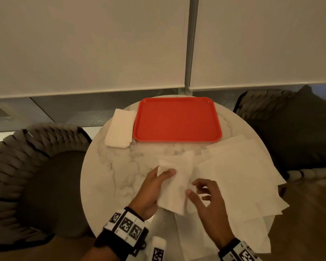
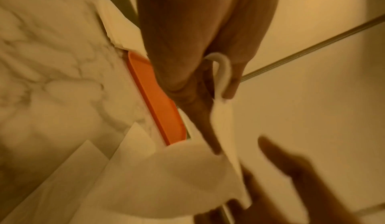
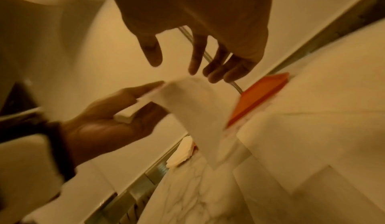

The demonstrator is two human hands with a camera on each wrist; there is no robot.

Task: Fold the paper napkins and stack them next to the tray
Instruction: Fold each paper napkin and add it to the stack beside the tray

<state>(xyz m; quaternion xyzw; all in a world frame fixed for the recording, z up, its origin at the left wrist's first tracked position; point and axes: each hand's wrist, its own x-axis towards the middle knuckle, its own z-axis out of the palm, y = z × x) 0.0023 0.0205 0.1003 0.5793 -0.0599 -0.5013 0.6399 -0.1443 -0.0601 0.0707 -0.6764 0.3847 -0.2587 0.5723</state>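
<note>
- Napkin in work [image 1: 179, 182]: your left hand [image 1: 151, 193] holds it above the marble table [image 1: 111, 178], thumb and fingers pinched on its left edge; the left wrist view shows the paper curled between the fingers [image 2: 229, 79]. The sheet hangs bent, partly doubled over, its lower corner near your right hand.
- Right hand [image 1: 208, 202]: your fingers are spread and loosely bent just beside the napkin's right edge. In the right wrist view the fingertips [image 3: 195, 66] stand clear of the paper, holding nothing.
- Folded stack [image 1: 120, 129]: it lies on the table touching the left rim of the red tray [image 1: 177, 139], edges slightly uneven.
- Unfolded napkins [image 1: 243, 181]: they lie spread and overlapping on the right of the table, some reaching over its edge.
- Tray position: far side of the table, flat.
- Surroundings: two dark woven chairs [image 1: 26, 157] flank the table; pale roller blinds [image 1: 83, 44] hang behind it.
</note>
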